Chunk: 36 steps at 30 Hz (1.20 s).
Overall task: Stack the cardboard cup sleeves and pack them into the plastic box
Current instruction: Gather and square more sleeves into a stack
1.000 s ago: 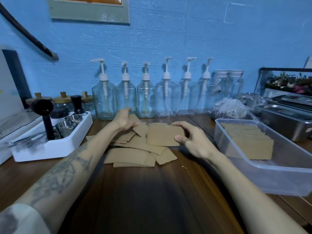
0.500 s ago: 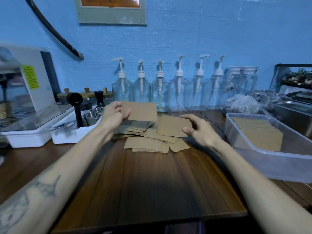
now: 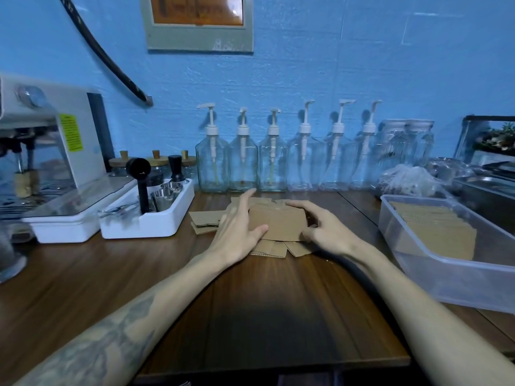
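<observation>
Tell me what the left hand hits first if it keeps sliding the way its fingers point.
Probably the glass pump bottles by the wall; the left hand points up past the sleeves toward them, though depth is unclear.

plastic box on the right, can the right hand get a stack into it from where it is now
Probably yes. The plastic box stands open-topped, no lid, just right of the right hand, with bare table between. Sleeves already fill part of it, but space shows above them.
</observation>
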Available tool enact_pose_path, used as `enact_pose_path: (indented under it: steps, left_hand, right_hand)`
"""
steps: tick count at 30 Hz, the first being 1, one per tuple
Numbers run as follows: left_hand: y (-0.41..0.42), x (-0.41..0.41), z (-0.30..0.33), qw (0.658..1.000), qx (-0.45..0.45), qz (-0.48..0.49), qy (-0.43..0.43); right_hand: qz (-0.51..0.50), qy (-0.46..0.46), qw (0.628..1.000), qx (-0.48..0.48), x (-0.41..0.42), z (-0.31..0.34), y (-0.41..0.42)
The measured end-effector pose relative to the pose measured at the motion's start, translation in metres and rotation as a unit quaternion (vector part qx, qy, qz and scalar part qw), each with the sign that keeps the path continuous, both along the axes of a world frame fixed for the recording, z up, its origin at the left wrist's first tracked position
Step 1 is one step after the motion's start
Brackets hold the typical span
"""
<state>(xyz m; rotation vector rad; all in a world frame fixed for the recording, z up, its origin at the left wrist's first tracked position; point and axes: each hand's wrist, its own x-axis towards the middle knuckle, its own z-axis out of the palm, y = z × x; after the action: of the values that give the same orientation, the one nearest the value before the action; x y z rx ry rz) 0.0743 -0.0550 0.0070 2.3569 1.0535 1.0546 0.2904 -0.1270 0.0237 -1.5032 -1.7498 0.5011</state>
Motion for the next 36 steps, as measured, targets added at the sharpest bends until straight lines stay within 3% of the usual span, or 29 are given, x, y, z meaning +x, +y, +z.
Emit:
enact_pose_path:
  steps: [5,9,14,21,29,32,36]
  left_hand:
    - [0.008,-0.003,-0.006,0.995,0.049,0.009,0.087]
    - [0.011,-0.004,-0.007,0.997,0.073,-0.001,0.036]
    - [0.011,-0.004,-0.005,0.998,0.053,-0.042,-0.018]
    - [0.015,-0.007,-0.005,0.998,0.042,-0.055,-0.008]
    - [0.039,-0.029,0.013,0.996,0.018,0.061,-0.061]
    - [0.061,-0.032,0.021,0.993,-0.023,0.115,-0.023]
    - [0.080,-0.017,0.031,0.977,-0.102,0.148,0.118]
  right_hand:
    - [-0.009,0.011,1.000,-0.018,-0.004,-0.004,0.001]
    - [-0.024,-0.034,0.998,0.049,-0.004,-0.005,0.002]
    - [-0.024,-0.021,0.997,0.070,-0.002,-0.005,0.004]
    - [-0.028,-0.022,0.998,0.056,-0.004,-0.005,0.005]
    - [-0.040,-0.004,0.999,0.033,0.004,0.000,0.002]
    - [-0.042,-0.002,0.999,0.027,0.007,0.000,0.002]
    - [-0.048,-0.003,0.999,0.020,0.010,0.001,0.002]
